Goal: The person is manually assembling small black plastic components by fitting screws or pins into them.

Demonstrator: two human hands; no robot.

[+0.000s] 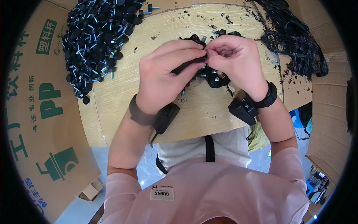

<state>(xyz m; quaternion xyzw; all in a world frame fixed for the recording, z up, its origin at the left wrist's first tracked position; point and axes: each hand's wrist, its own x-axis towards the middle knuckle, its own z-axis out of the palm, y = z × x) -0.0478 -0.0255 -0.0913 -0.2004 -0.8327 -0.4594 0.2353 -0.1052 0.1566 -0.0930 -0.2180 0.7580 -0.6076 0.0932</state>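
Both hands meet over the table. In my left hand (167, 67) is a black piece (186, 66), mostly hidden by the fingers and thumb. The fingertips of my right hand (238, 56) are pinched together against the end of that piece; whatever lies between them is too small to make out. Under and around my hands lie several black knobs with metal bolts, among them a round black knob (216, 80) close below the right fingers. Others partly show beyond the fingertips.
A big heap of black knobs with metal bolts (99, 41) covers the far left. Tangled black plastic strips (294, 41) are piled at the far right. Small black scraps (223, 16) dot the table (201, 115). Cardboard walls (52, 100) stand at both sides.
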